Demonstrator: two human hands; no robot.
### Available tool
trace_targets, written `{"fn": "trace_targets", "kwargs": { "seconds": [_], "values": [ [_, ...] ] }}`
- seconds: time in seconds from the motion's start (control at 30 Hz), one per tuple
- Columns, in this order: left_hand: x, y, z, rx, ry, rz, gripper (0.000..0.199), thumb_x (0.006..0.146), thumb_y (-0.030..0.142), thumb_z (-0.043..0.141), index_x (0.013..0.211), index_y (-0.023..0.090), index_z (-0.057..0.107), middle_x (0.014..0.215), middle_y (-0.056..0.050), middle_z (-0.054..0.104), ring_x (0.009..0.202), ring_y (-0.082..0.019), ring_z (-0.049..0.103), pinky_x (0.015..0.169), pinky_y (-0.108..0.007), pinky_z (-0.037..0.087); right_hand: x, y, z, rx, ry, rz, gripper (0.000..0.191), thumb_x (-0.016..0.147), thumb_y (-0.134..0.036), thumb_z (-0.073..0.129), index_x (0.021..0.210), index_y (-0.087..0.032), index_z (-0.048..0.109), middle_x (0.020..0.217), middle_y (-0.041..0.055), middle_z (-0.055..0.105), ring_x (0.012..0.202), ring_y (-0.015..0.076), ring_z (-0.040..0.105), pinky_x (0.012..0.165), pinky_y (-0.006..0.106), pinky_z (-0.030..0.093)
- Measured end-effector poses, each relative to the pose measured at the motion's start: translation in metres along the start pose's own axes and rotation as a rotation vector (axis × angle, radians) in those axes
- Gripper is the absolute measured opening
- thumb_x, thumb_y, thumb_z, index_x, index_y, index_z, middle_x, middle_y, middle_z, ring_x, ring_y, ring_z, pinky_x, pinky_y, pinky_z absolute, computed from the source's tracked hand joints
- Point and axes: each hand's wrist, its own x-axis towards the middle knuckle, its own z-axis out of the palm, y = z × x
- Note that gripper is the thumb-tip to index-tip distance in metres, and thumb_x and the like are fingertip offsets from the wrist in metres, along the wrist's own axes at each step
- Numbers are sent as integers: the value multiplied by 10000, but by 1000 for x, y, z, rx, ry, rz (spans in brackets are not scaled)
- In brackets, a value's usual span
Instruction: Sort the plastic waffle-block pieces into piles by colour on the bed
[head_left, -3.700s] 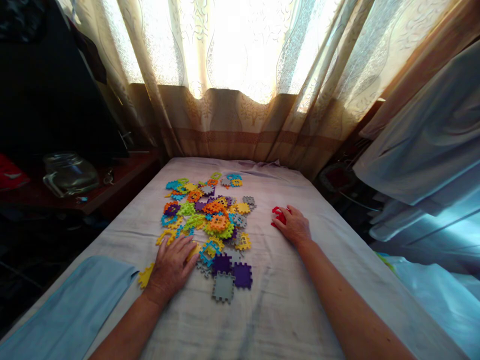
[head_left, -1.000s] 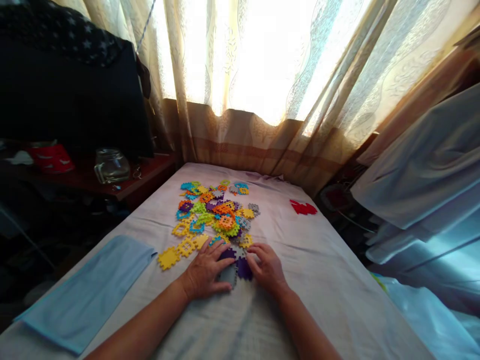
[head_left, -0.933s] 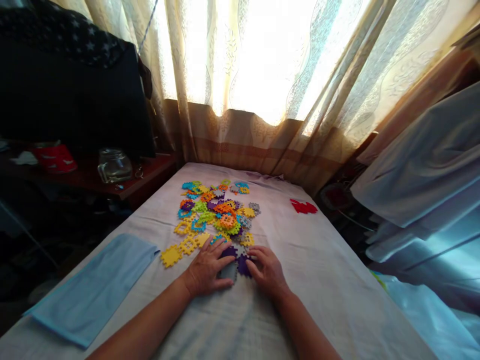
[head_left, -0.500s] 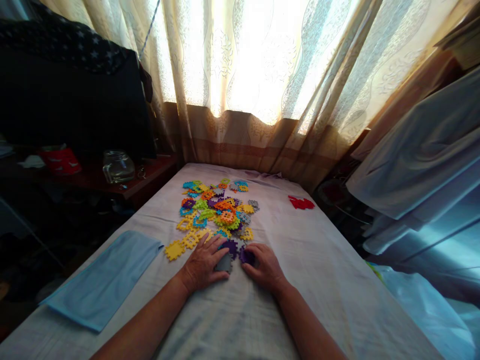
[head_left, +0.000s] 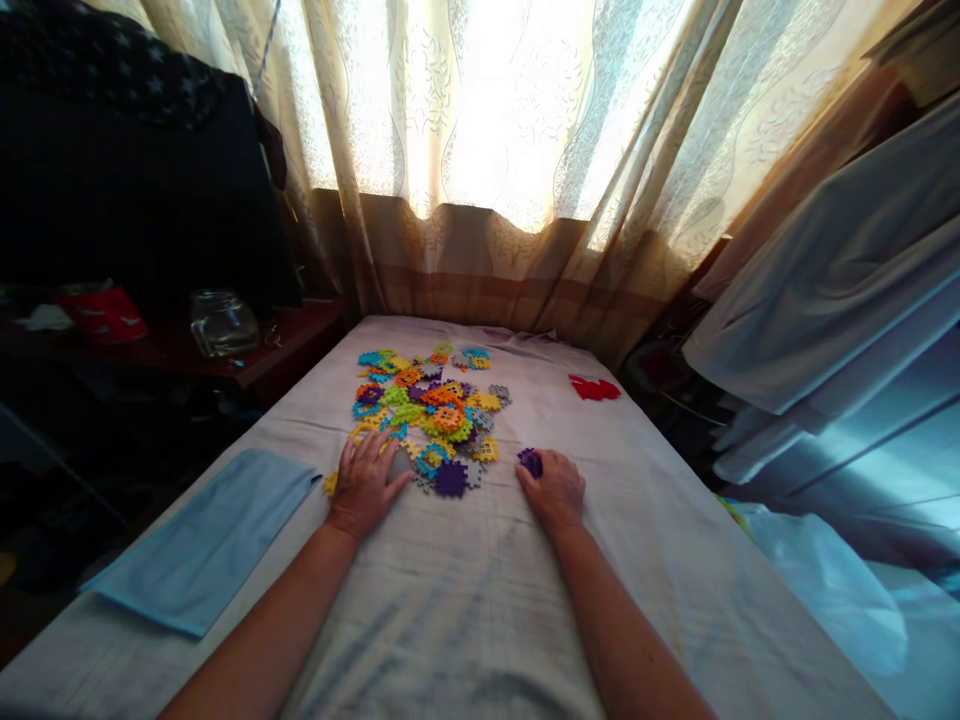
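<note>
A pile of interlocking plastic tiles [head_left: 446, 415] in yellow, orange, green, blue, purple and grey lies on the white-sheeted bed. My left hand [head_left: 365, 487] rests at the pile's near left side, fingers spread over some yellow tiles. A grey tile [head_left: 401, 463] shows between its thumb and forefinger. Right of the pile, my right hand [head_left: 559, 490] grips a purple tile [head_left: 530, 461] between thumb and fingers, partly covering it. Another purple tile [head_left: 451, 479] lies flat at the pile's near edge, beside a light grey one [head_left: 474, 473].
Some red pieces [head_left: 595, 387] sit apart at the far right of the bed. A folded light blue cloth [head_left: 214, 540] lies at the left. Beyond it, a dark desk holds a glass jar [head_left: 223, 323] and a red container [head_left: 103, 312]. Clothes [head_left: 832, 260] hang at the right.
My hands have moved apart: the left went left onto the yellow tiles, the right went right with the purple tile. The grey tile shifted up and left. The view moved slightly.
</note>
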Motion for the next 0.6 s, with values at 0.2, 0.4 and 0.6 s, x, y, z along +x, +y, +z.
{"fn": "trace_targets", "kwargs": {
  "seconds": [0.2, 0.4, 0.6],
  "values": [
    [-2, 3, 5, -42, -64, -28, 487, 907, 442, 503, 1334, 214, 561, 1369, -129, 599, 1302, -296, 517, 1136, -529, 297, -11, -33, -2, 213, 96, -353, 225, 847, -261, 620, 1051, -199, 691, 1147, 107, 673, 1078, 246, 582, 950, 393, 405],
    [-2, 4, -1, -76, -56, -8, 475, 926, 460, 475, 1313, 200, 567, 1342, -139, 618, 1258, -288, 552, 1104, -517, 335, -24, -75, -4, 288, -80, -735, 408, 752, -377, 748, 1115, -215, 654, 1234, 120, 635, 1142, 283, 550, 982, 436, 412],
    [-2, 2, -2, -95, -54, -2, 491, 931, 485, 465, 1317, 197, 556, 1340, -136, 620, 1253, -280, 559, 1113, -508, 329, -25, -72, 5, 315, -138, -709, 336, 795, -339, 720, 1101, -220, 651, 1157, 104, 663, 1095, 268, 570, 966, 433, 423]
  ]
}}
